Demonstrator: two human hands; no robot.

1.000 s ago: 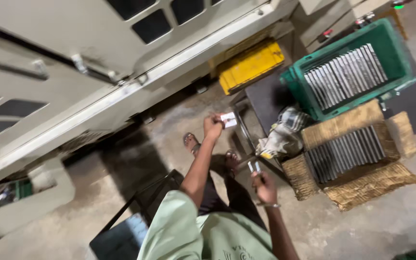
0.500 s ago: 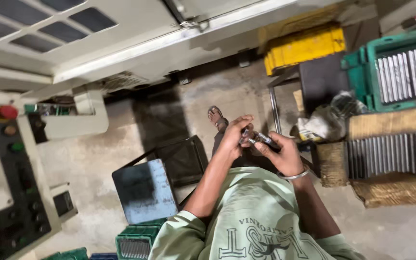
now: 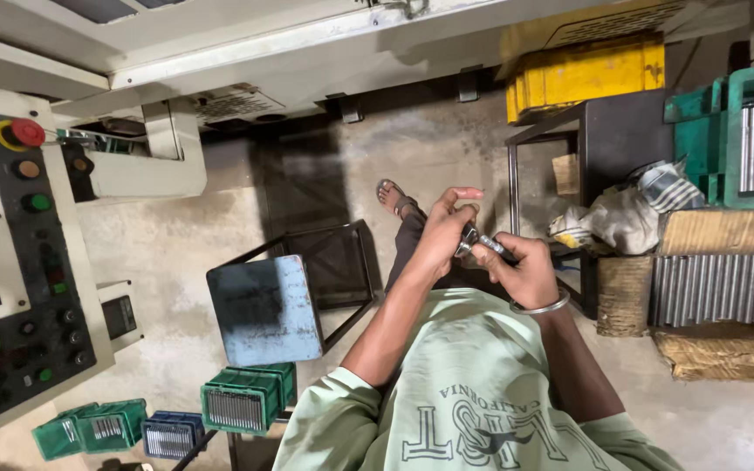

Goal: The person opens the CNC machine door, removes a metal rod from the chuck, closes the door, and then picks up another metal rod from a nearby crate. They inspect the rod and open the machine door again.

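Centre of the frame, above a pale green shirt [image 3: 473, 392]: left hand [image 3: 442, 235] and right hand [image 3: 525, 270] brought together, both pinching a small metal part [image 3: 475, 240], fingers curled narrow around it, the left hand's forefinger raised. Silver bangle [image 3: 541, 307] on the right wrist. Just beyond, a sandalled foot [image 3: 394, 199] on the concrete floor [image 3: 176, 253]. Left of centre, a blue-topped metal stool [image 3: 263, 310]; lower left, small green crates [image 3: 242, 399] of metal pieces. At the right edge, rows of grey rods [image 3: 722, 290] on cardboard, a bundle of cloth [image 3: 621, 218] beside them. Far left, a control panel [image 3: 23, 262] with a red button [image 3: 28, 133]. Upper right, a yellow crate [image 3: 586, 74] under the machine body.
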